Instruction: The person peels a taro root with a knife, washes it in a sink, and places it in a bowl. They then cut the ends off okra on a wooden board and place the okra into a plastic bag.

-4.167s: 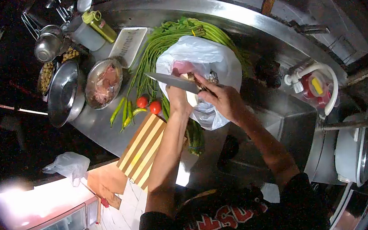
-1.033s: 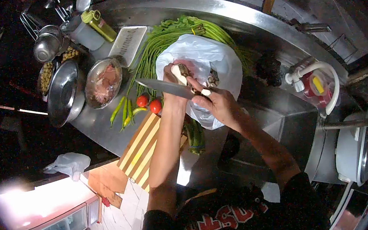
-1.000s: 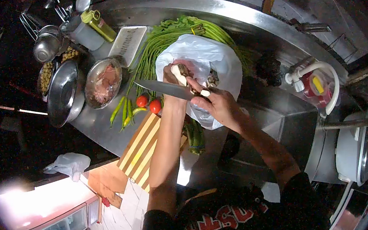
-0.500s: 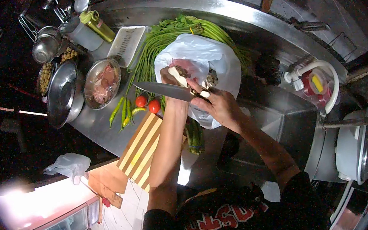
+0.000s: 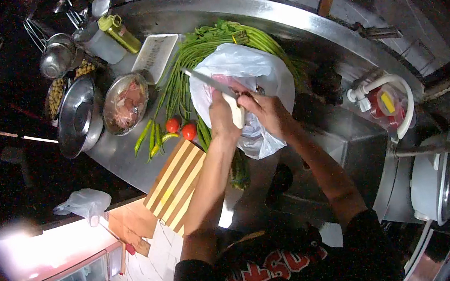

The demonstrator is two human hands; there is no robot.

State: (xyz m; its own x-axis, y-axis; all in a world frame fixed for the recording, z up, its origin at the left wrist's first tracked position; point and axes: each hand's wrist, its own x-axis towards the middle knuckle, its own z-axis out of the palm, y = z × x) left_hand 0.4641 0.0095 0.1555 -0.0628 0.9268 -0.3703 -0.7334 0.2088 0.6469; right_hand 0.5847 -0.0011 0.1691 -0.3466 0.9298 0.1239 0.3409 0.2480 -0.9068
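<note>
Right hand (image 5: 269, 113) fingers gripping knife (image 5: 209, 83), left hand (image 5: 222, 117) fingers closed around pale piece (image 5: 236, 112), shirt lettering (image 5: 268, 267) unreadable

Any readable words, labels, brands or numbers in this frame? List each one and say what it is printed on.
Red and white block letters on the person's dark shirt: seen upside down and partly folded away, not readable as a word.
Label on the yellow-green bottle: too small and blurred to read.
Red container by the white hose: a yellow mark, no legible text.
White plastic bag, knife, cutting board: no text visible.
</note>
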